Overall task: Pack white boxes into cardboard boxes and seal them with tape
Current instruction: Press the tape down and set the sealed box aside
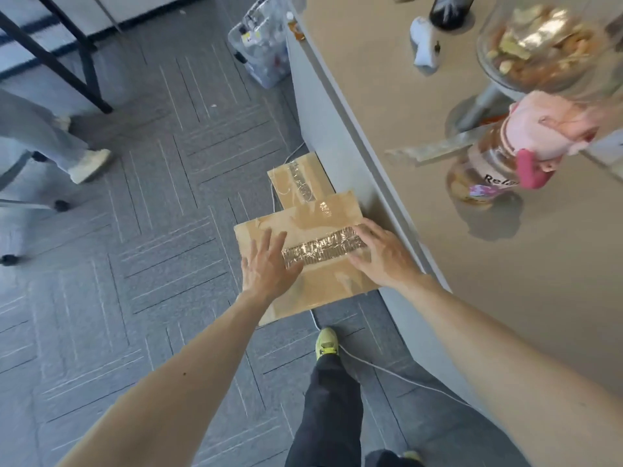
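Left hand point(266, 267) and right hand point(384, 257): fingers straight, spread, flat on taped cardboard box point(332, 284), at either end of its tape strip point(323, 251). Box contents hidden. Second taped box point(296, 176) just behind; grey carpet point(151, 230) around; tan counter point(387, 96) beside, its jars point(485, 170) blurred.

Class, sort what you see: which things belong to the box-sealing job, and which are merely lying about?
Job: near cardboard box, tape strip, far cardboard box, left hand, right hand.
Lying about: snack jar, pink-capped bottle, clear bin, white cable.
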The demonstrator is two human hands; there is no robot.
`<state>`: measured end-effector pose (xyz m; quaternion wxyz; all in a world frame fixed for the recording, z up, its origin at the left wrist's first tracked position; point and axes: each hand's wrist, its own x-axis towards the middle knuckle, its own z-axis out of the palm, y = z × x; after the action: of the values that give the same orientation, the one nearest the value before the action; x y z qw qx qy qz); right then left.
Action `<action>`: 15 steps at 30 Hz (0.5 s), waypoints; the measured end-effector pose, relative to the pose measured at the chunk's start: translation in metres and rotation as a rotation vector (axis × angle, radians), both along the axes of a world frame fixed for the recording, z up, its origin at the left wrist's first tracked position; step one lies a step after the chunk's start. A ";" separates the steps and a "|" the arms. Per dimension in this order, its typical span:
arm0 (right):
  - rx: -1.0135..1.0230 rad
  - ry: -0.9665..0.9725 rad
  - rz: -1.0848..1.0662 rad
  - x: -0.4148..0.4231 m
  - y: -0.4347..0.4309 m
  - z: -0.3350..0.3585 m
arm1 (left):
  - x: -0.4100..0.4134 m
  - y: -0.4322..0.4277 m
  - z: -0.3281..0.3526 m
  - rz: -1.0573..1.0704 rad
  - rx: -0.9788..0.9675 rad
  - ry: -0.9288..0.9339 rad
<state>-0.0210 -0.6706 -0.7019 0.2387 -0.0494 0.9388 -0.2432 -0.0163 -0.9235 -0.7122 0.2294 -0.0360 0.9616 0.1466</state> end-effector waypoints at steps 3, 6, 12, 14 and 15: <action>-0.039 0.082 -0.024 0.030 0.025 0.047 | 0.007 0.045 0.037 -0.084 0.076 0.114; -0.050 0.146 -0.086 0.072 0.068 0.085 | 0.031 0.108 0.077 -0.187 0.140 0.205; -0.025 0.297 -0.247 0.202 0.197 0.152 | 0.121 0.255 0.137 -0.405 0.255 0.263; 0.002 0.318 -0.322 0.260 0.250 0.171 | 0.161 0.309 0.156 -0.512 0.232 0.294; 0.002 0.325 -0.344 0.275 0.264 0.175 | 0.170 0.323 0.159 -0.528 0.220 0.284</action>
<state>0.2535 -0.4069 -0.5265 0.0397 0.0729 0.9598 -0.2682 0.1534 -0.6005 -0.5531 0.1255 0.2607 0.9384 0.1888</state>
